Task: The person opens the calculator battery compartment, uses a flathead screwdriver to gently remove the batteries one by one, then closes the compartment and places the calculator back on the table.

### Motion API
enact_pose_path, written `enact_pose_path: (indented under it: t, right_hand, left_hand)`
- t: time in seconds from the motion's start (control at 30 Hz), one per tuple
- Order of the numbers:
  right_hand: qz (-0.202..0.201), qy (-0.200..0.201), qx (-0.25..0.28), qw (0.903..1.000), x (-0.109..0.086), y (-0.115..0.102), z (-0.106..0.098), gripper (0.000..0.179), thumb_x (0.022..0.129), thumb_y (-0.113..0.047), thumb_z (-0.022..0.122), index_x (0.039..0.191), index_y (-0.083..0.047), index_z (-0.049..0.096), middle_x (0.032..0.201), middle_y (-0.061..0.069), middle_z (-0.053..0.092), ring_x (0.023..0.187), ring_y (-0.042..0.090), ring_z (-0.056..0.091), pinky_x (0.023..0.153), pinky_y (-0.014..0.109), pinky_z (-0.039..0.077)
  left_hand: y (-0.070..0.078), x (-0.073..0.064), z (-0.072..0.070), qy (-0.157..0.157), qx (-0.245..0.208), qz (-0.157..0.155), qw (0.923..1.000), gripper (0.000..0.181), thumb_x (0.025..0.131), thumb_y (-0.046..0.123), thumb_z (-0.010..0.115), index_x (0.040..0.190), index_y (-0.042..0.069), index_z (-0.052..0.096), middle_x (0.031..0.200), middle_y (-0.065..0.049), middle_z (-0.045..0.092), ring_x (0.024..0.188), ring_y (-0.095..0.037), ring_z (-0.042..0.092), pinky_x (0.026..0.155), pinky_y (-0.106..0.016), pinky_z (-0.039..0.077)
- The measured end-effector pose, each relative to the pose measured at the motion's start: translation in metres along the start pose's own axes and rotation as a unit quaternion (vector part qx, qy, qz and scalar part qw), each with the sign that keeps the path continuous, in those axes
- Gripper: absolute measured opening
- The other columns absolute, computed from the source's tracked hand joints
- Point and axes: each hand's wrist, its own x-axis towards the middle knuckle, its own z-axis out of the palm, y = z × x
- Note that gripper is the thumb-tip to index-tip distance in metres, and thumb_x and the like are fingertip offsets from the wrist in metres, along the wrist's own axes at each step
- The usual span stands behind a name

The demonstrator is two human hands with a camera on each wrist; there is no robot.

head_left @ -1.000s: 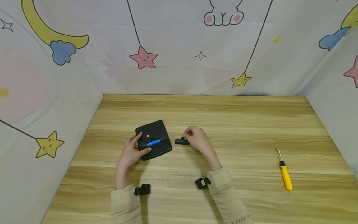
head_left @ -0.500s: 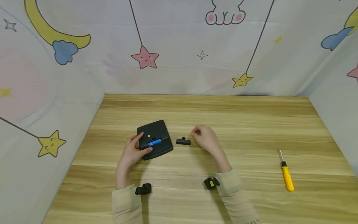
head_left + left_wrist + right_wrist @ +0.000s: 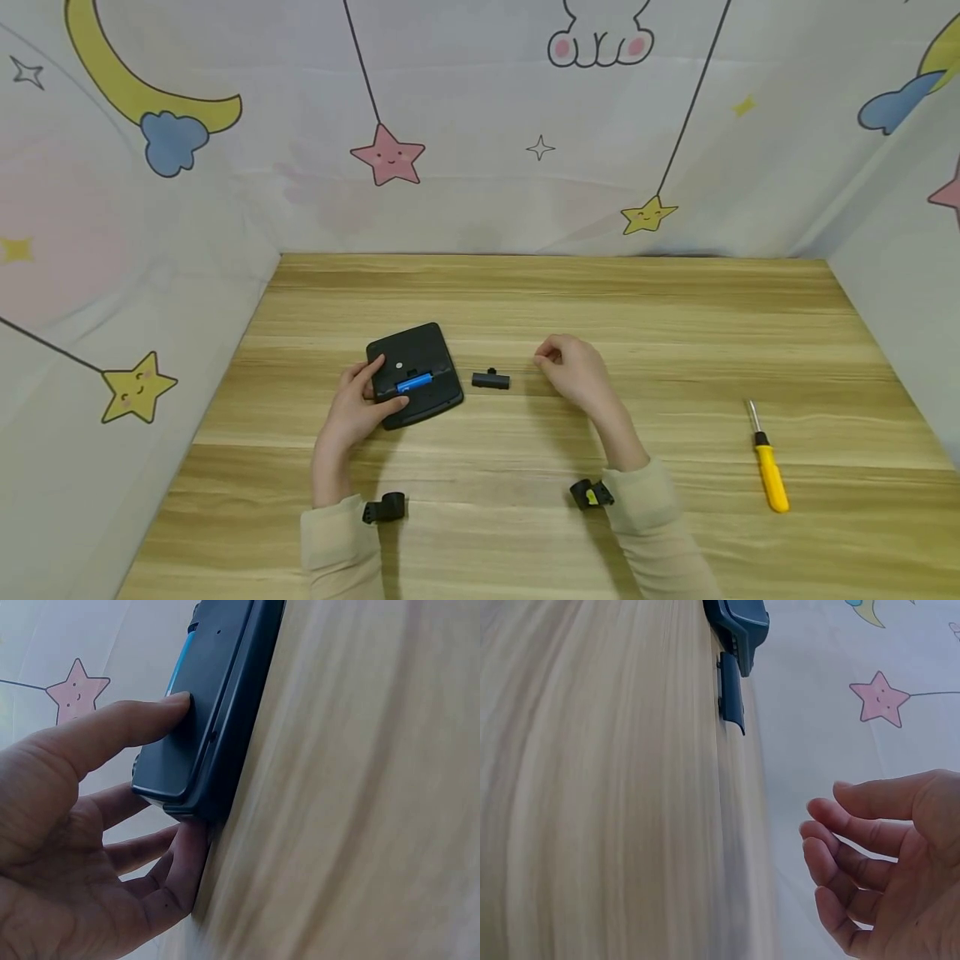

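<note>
A black calculator [image 3: 420,343] lies face down on the table, its battery compartment uncovered and a blue battery [image 3: 415,382] inside. My left hand [image 3: 358,410] grips its left side; in the left wrist view the thumb [image 3: 161,720] presses on the back while other fingers reach under the edge. Just right of the calculator lies the small black battery cover [image 3: 491,381], its tab pointing away from me. To the right of that cover, my right hand [image 3: 573,371] hovers above the table with loosely curled fingers. Nothing shows between those fingers in the right wrist view.
A screwdriver [image 3: 768,475] with a yellow handle lies at the right of the wooden table [image 3: 675,333]. Printed fabric walls [image 3: 480,192] stand behind and at both sides. Small black cameras are strapped at both wrists.
My right hand has let go of the battery cover and drawn away to the right, leaving it on the table. My left hand and the calculator have stayed in place.
</note>
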Motion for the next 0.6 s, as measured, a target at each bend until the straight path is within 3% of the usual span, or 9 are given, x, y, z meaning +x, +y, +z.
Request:
enact_pose_path:
  t: [0.6]
  right_hand:
    - [0.014, 0.026, -0.024, 0.9993, -0.02, 0.02, -0.018, 0.017, 0.092, -0.019, 0.063, 0.094, -0.004, 0.069, 0.092, 0.01, 0.068, 0.081, 0.021, 0.059, 0.075, 0.037, 0.048]
  left_hand:
    - [-0.001, 0.0, 0.0, -0.003, -0.006, -0.003, 1.0, 0.082, 0.087, 0.025, 0.07, 0.154, 0.014, 0.024, 0.158, -0.021, 0.013, 0.118, -0.035, 0.039, 0.098, -0.05, 0.039]
